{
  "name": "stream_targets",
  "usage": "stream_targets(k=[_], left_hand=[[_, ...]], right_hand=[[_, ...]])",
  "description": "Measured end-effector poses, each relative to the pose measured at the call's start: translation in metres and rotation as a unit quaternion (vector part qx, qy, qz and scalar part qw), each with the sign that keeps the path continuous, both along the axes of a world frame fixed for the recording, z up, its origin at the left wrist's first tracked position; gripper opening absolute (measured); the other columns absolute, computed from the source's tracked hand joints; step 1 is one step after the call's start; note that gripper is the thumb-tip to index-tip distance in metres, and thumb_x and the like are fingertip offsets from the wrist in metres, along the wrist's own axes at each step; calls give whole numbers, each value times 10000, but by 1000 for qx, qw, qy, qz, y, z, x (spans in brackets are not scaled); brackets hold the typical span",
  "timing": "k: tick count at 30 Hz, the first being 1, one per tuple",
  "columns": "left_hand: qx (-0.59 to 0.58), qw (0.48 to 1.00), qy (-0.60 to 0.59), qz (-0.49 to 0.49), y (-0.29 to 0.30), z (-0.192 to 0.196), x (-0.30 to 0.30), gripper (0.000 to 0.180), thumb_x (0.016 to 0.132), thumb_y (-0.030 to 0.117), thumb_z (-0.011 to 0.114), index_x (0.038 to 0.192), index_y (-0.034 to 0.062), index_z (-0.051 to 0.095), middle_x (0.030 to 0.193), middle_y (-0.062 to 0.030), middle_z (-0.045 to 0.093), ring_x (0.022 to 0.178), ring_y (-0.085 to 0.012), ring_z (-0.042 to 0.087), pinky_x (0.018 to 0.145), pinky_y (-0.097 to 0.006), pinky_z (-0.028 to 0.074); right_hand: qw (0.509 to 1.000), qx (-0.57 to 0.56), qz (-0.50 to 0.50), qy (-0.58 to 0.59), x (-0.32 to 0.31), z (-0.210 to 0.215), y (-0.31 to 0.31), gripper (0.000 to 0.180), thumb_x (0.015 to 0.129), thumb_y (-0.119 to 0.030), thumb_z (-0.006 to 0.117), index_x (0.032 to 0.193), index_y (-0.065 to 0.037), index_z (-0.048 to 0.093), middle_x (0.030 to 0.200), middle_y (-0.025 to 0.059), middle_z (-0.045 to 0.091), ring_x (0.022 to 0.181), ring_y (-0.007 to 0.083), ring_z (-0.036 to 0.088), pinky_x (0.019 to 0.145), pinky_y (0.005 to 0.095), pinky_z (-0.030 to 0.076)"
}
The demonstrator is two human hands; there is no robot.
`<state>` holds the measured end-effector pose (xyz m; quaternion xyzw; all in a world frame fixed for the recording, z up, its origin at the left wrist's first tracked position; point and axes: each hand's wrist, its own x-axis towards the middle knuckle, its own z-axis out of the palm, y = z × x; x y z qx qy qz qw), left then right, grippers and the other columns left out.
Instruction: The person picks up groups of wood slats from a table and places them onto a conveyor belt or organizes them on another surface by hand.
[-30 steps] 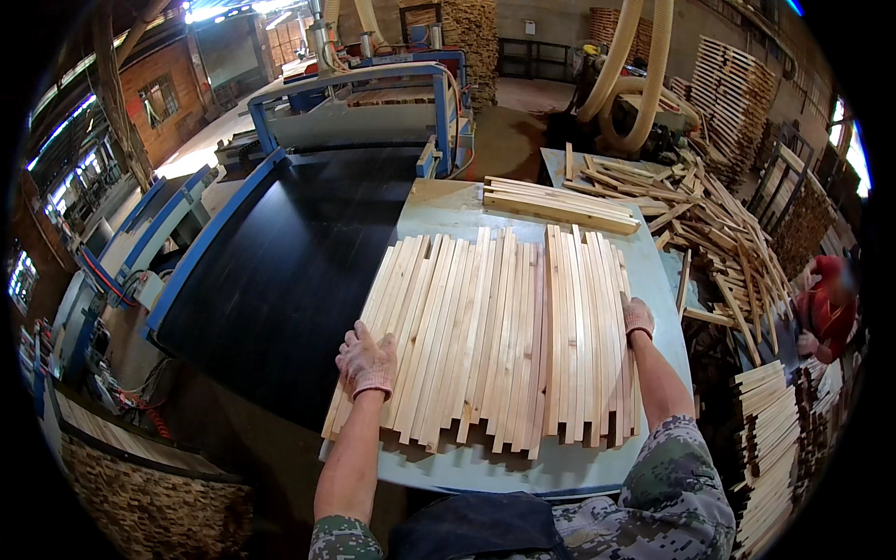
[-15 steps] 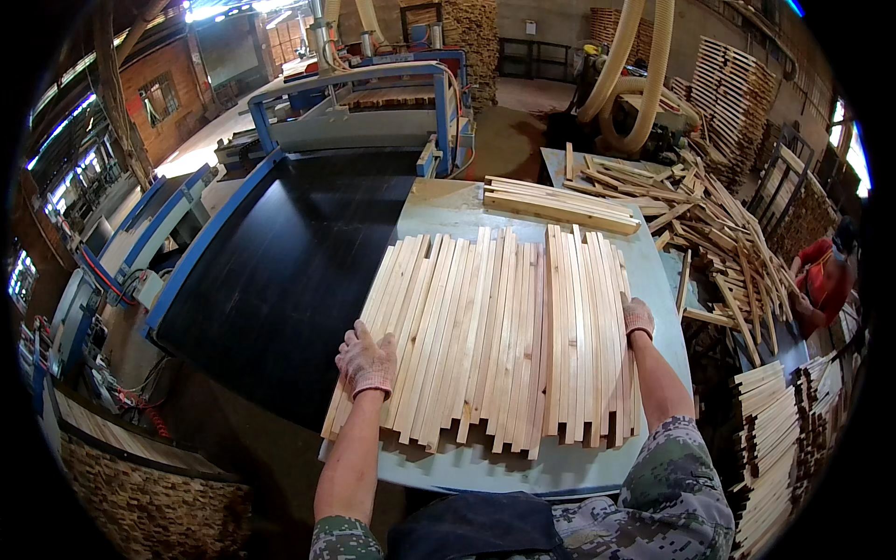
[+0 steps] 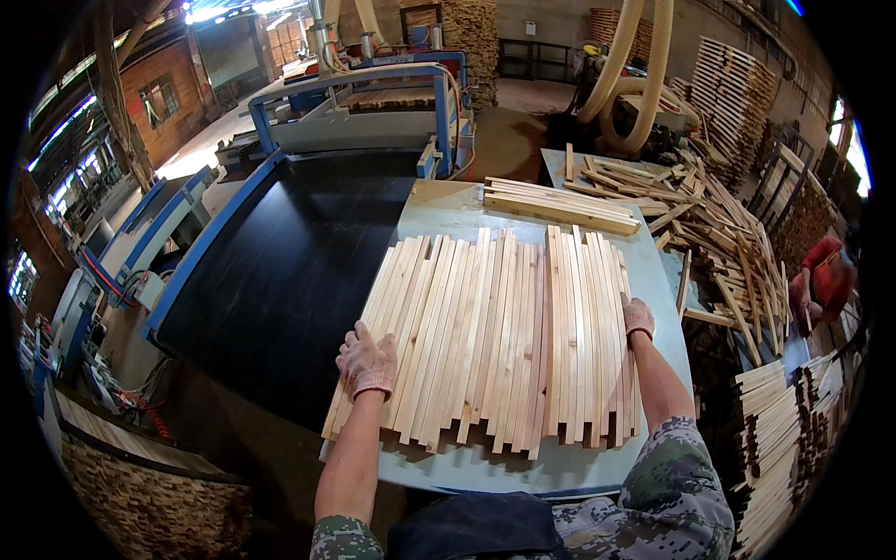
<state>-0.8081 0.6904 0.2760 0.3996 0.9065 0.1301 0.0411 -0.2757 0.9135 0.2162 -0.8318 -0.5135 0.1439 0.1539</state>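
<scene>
Both gloved hands' fingers [image 3: 359, 347] press flat, unclenched, flanking the wooden slats [image 3: 495, 327].

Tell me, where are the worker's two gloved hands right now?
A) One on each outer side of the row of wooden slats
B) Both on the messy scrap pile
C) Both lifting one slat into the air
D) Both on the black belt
A: the left hand rests on the left edge of the row of slats and the right hand on its right edge, with the slats lying flat on the table.
</scene>
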Motion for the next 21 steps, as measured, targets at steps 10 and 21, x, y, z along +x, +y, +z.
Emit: stream_targets(k=[10, 21], left_hand=[[-7, 1000, -5, -4, -4, 7, 2, 775, 985, 530, 609, 1550, 27, 440, 1475, -203, 544, 1302, -365, 567, 1113, -489, 443], [-9, 1000, -5, -3, -2, 5, 1, 775, 985, 535, 609, 1546, 28, 443, 1467, -203, 546, 1295, -370, 567, 1105, -491, 447]], right_hand=[[1000, -1, -4, 12, -5, 5, -5, 745, 983, -677, 480, 1269, -27, 707, 1324, 268, 678, 1254, 443, 636, 1062, 524, 491], [1000, -5, -1, 2, -3, 4, -4, 776, 1005, -700, 429, 1253, -21, 712, 1315, 268, 683, 1246, 444, 640, 1051, 524, 498]])
